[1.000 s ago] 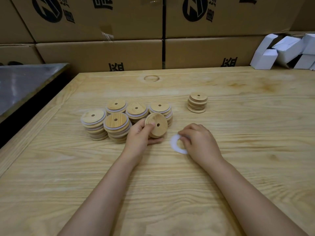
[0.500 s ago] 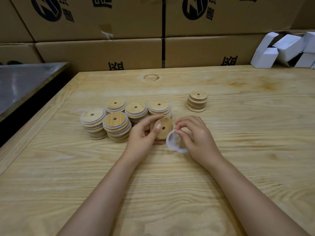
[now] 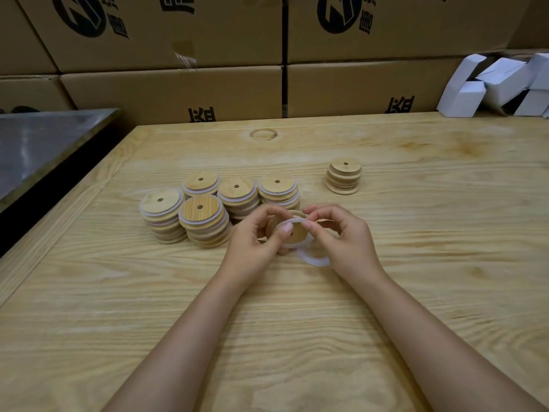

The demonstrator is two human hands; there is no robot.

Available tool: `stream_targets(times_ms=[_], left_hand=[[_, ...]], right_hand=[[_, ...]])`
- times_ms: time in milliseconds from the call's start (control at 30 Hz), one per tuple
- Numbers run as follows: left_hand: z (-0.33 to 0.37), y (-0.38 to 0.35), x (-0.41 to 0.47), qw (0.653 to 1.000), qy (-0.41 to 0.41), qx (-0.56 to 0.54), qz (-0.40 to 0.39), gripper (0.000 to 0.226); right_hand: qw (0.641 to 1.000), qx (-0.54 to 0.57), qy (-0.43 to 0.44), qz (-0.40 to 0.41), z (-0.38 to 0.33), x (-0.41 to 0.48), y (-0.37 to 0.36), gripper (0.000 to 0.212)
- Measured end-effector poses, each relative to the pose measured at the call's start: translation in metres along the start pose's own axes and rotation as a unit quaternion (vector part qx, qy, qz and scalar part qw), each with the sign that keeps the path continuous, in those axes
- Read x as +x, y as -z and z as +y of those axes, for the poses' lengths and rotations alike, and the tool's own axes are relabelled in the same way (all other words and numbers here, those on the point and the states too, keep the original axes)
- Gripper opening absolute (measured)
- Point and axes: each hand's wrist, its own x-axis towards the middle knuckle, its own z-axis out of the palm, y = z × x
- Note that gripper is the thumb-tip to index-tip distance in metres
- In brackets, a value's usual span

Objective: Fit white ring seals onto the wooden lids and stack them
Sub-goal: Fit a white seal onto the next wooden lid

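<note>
Above the wooden table [image 3: 416,263], just before the sealed stacks [image 3: 205,221], your left hand [image 3: 252,242] grips a wooden lid [image 3: 297,234] while your right hand [image 3: 341,236] pinches a white ring seal [image 3: 295,222] at its rim: steady the lid and work the seal round evenly.

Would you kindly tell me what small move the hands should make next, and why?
Probably the right hand should stretch the white ring down around the wooden lid rim: the left hand holds the lid tilted, and the ring, pinched at the lid's upper edge, looks only partly seated.
</note>
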Motion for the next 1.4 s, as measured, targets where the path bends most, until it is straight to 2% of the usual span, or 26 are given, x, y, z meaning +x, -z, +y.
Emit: stream_targets(times_ms=[100, 400, 767, 1033, 1233, 1400], left_hand=[[-0.003, 0.0, 0.001, 0.999, -0.02, 0.042, 0.005, 0.011], [-0.008, 0.002, 0.002, 0.997, -0.06, 0.052, -0.008, 0.005], [-0.011, 0.003, 0.0, 0.998, -0.04, 0.055, 0.006, 0.004], [-0.011, 0.001, 0.002, 0.998, -0.038, 0.047, 0.018, 0.018], [-0.014, 0.001, 0.001, 1.0, -0.024, 0.001, 0.014, 0.005], [-0.014, 0.001, 0.001, 1.0, -0.018, -0.018, 0.013, 0.005]], right_hand=[[1.0, 0.024, -0.007, 0.005, 0.002, 0.001, -0.002, 0.022], [0.999, 0.037, 0.004, 0.006, 0.002, 0.002, -0.003, 0.023], [0.999, 0.029, 0.0, 0.018, -0.002, 0.0, -0.004, 0.021], [0.999, 0.025, -0.01, 0.025, -0.001, 0.001, -0.004, 0.025], [0.999, 0.03, -0.019, 0.014, 0.0, 0.001, -0.003, 0.026], [0.999, 0.03, -0.02, 0.011, 0.0, 0.001, -0.003, 0.026]])
